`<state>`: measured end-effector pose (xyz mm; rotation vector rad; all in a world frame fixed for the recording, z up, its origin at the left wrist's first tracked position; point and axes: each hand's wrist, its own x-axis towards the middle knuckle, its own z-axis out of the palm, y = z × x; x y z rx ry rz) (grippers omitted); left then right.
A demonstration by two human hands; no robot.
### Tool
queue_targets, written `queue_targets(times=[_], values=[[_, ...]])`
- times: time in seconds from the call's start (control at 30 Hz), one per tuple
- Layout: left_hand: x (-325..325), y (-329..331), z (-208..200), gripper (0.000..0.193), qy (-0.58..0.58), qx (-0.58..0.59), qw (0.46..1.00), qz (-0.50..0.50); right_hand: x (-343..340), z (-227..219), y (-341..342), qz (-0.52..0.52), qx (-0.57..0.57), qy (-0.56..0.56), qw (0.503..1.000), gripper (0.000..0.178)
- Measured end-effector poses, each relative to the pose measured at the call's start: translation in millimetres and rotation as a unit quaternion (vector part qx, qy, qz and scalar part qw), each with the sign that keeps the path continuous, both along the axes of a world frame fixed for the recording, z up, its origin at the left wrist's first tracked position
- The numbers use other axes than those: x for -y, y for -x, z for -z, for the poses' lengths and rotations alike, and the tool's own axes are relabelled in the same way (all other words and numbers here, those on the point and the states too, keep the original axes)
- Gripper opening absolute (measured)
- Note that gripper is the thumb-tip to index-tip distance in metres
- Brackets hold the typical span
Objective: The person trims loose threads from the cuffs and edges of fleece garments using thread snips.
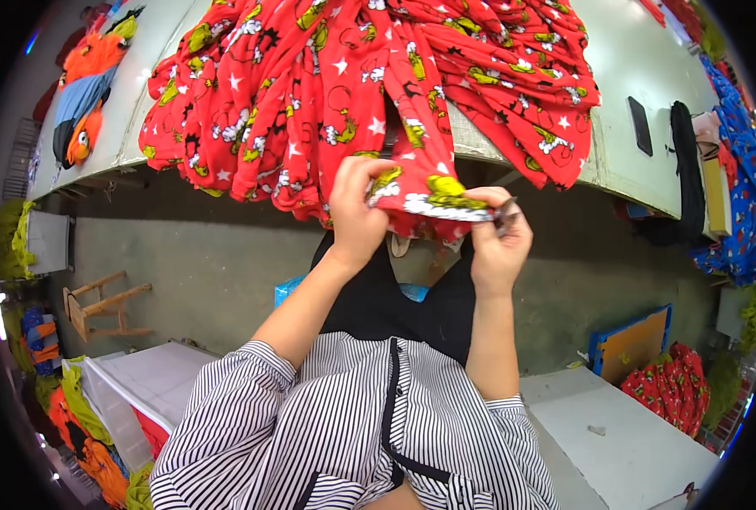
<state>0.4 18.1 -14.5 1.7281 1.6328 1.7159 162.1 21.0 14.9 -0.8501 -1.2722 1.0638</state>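
Pinches red printed fabric (420, 153) by the hem (450, 210) with left hand (361, 210) and right hand (500, 245), just off the worktop's (613, 127) near edge, stretched lengthwise toward striped shirt (335, 399), with hem crosswise. Overlooks grey floor (199, 238) and wooden stool (74, 316).

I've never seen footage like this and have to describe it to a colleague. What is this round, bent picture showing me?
There is no machine here: a person works with two bare hands. The one picture comes from a fisheye camera on their head, looking down, so straight edges curve near the rim. The left hand and right hand hold an edge of red printed fabric. The right also has a small dark object, too blurred to name. The fabric is heaped on a pale table and hangs over its front. A black phone lies to the right, an orange-and-blue bundle to the left.
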Motion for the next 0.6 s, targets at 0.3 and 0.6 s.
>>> queue_targets(times=[0.3,0.6], values=[[11.0,20.8,-11.0,0.031,0.124,0.189,0.957,0.183,-12.3,24.3,-39.1,0.016,-0.15,0.157,0.976,0.018],[17.4,0.3,-4.0,0.025,0.081,0.189,0.967,0.148,4.4,24.6,-34.3,-0.029,0.225,0.016,0.974,0.031]])
